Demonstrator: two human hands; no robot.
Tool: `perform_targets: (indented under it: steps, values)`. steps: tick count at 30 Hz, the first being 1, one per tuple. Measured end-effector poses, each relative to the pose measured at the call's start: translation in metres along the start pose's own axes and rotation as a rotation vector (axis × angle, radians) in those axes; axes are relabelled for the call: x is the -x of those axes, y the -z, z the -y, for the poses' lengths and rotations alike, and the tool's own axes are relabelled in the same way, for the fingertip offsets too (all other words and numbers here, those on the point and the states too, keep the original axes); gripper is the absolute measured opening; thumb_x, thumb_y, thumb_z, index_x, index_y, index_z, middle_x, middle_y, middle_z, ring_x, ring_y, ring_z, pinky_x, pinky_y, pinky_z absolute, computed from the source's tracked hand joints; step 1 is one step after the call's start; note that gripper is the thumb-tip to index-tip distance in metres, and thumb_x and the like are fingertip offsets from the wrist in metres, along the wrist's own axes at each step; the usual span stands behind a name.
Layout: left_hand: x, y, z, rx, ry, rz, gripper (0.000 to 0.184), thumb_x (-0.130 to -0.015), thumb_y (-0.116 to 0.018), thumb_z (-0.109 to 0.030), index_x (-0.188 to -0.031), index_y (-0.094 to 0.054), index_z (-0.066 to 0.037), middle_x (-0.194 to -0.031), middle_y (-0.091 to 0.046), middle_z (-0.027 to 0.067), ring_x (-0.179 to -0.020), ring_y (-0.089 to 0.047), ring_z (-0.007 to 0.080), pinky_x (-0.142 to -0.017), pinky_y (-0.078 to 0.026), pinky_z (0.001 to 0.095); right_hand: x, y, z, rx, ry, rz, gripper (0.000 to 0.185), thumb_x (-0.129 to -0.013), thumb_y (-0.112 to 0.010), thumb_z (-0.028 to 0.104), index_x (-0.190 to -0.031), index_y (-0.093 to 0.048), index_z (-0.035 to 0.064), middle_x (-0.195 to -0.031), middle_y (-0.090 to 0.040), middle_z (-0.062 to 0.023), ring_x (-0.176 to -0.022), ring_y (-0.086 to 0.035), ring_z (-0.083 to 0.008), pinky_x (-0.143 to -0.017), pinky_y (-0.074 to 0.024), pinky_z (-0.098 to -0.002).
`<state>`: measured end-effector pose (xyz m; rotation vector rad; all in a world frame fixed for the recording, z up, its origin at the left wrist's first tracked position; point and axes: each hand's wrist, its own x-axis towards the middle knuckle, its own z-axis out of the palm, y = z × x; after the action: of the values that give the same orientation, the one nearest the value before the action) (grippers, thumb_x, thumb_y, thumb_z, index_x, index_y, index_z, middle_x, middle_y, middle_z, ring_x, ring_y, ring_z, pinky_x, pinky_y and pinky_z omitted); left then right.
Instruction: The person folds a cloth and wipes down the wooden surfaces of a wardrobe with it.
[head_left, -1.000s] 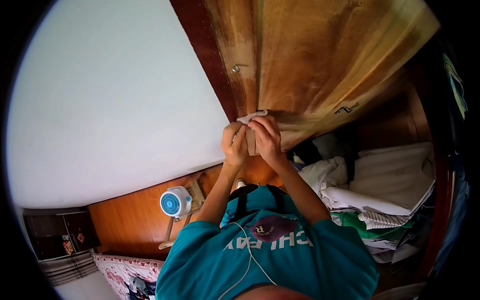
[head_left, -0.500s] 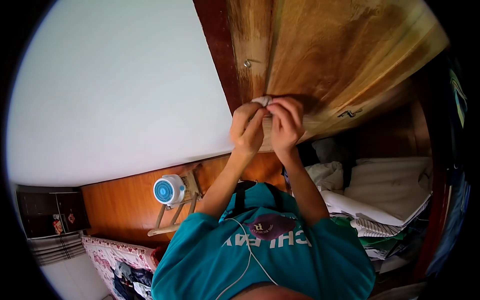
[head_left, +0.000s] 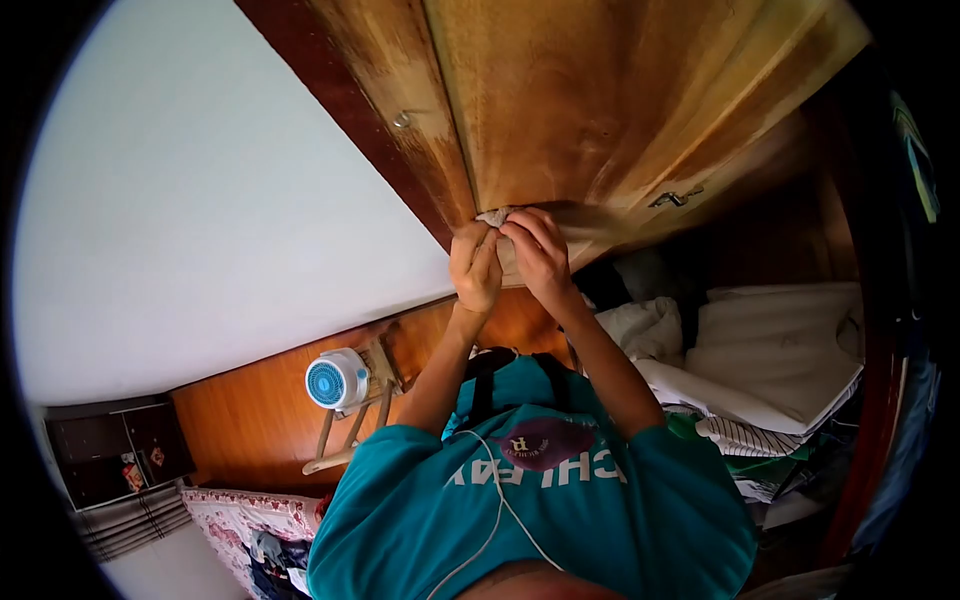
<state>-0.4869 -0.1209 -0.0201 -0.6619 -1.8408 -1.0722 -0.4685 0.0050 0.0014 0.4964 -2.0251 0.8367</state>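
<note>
My left hand (head_left: 475,266) and my right hand (head_left: 540,252) are side by side, fingers pinched on a small, light, crumpled cloth (head_left: 494,216). The cloth lies against the lower part of a brown wooden door (head_left: 570,110), near the groove by its dark red edge. Above my left hand a small metal hook (head_left: 402,119) sticks out of the door. A metal handle (head_left: 677,198) is further right on the wood. My fingertips partly cover the cloth.
A white and blue fan (head_left: 337,380) rests on a wooden stool (head_left: 384,362) at the left. On the right, folded white bedding (head_left: 770,345) and clothes fill an open cupboard. A patterned bed cover (head_left: 235,510) and a dark cabinet (head_left: 90,450) are at the lower left.
The view has swung, so the door and its hook now appear further left. Both hands have shifted a little left in view, still holding the cloth.
</note>
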Motion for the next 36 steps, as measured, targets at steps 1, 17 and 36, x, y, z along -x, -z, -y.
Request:
perform_targets:
  steps: [1,17,36]
  values:
    - [-0.002,0.001,-0.001,-0.011,0.013,0.015,0.024,-0.073,-0.070,0.014,-0.095,-0.071,0.006,-0.100,-0.068,0.0168,-0.091,-0.066,0.0358,-0.079,-0.056,0.0414,0.000,0.003,0.001,-0.002,-0.006,0.002,0.032,-0.073,-0.068,-0.016,-0.103,-0.068,-0.0030,-0.111,-0.065,-0.0151,-0.104,-0.063,-0.0347,-0.088,-0.0560,-0.0431]
    - [0.008,-0.105,-0.082,0.233,0.024,0.250,0.031,-0.074,-0.069,0.013,-0.103,-0.073,0.003,-0.104,-0.067,0.0160,-0.096,-0.068,0.0348,-0.080,-0.056,0.0413,0.048,0.114,-0.076,0.282,-0.100,-0.051,0.024,-0.085,-0.067,-0.012,-0.106,-0.069,-0.0010,-0.114,-0.066,-0.0147,-0.107,-0.063,-0.0357,-0.088,-0.0542,-0.0464]
    - [-0.020,-0.088,-0.070,0.107,-0.106,0.269,0.033,-0.070,-0.066,0.011,-0.102,-0.073,0.002,-0.106,-0.068,0.0118,-0.099,-0.068,0.0315,-0.081,-0.058,0.0406,0.027,0.092,-0.062,0.223,-0.132,-0.178,0.025,-0.082,-0.067,-0.017,-0.103,-0.067,-0.0033,-0.108,-0.065,-0.0169,-0.103,-0.063,-0.0391,-0.086,-0.0541,-0.0466]
